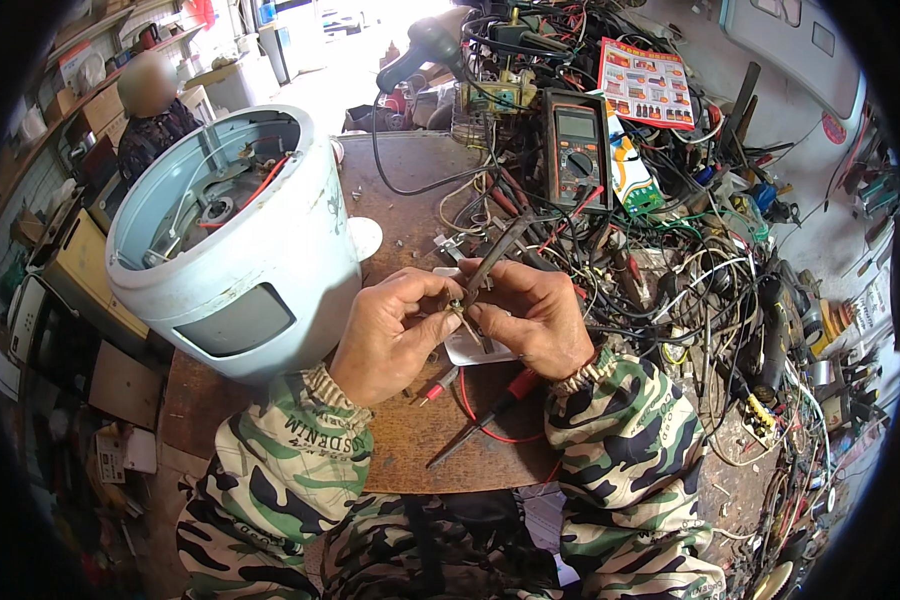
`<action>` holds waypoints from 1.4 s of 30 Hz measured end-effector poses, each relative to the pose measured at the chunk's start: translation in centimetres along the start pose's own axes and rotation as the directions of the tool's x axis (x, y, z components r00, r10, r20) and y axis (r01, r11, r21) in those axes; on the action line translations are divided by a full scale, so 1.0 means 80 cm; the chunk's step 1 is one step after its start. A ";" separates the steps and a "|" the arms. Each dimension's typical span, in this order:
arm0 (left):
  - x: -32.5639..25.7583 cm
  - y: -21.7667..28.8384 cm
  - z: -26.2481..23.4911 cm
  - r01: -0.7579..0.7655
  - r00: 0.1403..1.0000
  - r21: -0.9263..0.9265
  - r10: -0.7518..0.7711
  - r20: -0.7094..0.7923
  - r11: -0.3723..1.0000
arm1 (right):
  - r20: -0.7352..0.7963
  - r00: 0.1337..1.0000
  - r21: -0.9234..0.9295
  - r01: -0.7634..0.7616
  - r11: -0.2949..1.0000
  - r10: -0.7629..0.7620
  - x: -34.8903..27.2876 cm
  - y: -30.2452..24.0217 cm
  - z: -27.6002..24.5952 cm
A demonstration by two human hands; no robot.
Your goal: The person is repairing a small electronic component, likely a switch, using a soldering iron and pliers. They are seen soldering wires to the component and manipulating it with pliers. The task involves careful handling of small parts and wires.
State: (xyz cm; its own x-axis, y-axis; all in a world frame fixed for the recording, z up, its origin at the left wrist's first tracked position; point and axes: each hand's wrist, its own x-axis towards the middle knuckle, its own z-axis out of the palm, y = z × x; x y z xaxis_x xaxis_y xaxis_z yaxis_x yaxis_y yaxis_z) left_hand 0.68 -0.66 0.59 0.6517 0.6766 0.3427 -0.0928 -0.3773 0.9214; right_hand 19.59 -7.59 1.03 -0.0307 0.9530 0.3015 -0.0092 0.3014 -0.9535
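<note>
Slippage is the nearest risk: the left hand [390, 335] pinches a tiny brass-coloured part [457, 308] between thumb and forefinger, while the right hand [532, 318] is closed around a slim dark tool [495, 258], likely tweezers or pliers, whose tip meets that part. The part sits just above a small white plate [475, 348] lying on the brown worktop [420, 440], directly in front of the person's chest. Should the pinch loosen or the tool twist, the piece would probably drop and, being so small, could vanish among the wires [670, 290] heaped to the right of the plate. A red-handled probe [490, 410] with its red lead lies just below the plate, close under the right wrist, so a shifting forearm might drag it off the edge. The pale blue appliance housing [240, 250] rests tilted on its side to the left of the plate, touching or nearly touching the left sleeve; a nudge might roll it. What the part actually is cannot be made out, since fingers cover most of it, and the tool's tip is hidden too. The multimeter [575, 150] beyond the plate shows no legible reading, and another person [150, 100], far beyond the housing, is blurred.
</note>
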 end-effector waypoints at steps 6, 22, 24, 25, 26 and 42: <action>0.000 -0.007 -0.001 -0.021 1.000 -0.025 0.021 0.002 0.999 | 0.001 1.000 0.012 0.004 1.000 -0.004 0.001 0.004 0.001; 0.002 -0.009 0.006 -0.015 0.998 -0.076 0.010 -0.065 0.997 | -0.005 1.000 0.012 -0.003 1.000 0.004 0.003 -0.004 0.002; 0.004 -0.015 0.007 -0.043 0.997 -0.068 0.039 -0.068 0.997 | -0.023 1.000 0.013 0.010 1.000 -0.010 0.004 0.005 -0.001; 0.004 -0.012 0.006 -0.073 0.995 -0.045 0.070 -0.076 0.996 | -0.041 0.998 0.005 0.038 0.999 -0.038 0.005 0.005 -0.003; 0.004 -0.010 0.006 -0.103 0.992 -0.023 0.101 -0.082 0.994 | -0.060 0.996 -0.004 0.065 0.998 -0.065 0.006 0.006 -0.006; 0.004 -0.006 0.008 -0.197 0.944 0.348 0.273 -0.185 0.917 | -0.275 0.958 0.108 0.112 0.988 -0.079 0.005 -0.007 -0.009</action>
State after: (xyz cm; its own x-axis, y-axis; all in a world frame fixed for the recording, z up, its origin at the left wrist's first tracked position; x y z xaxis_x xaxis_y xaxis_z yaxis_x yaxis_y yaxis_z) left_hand 1.40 -0.71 0.15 0.4506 0.6524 0.6093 0.0482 -0.6993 0.7132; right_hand 20.29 -7.35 1.65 0.2457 0.8983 0.3644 -0.1203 0.4012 -0.9080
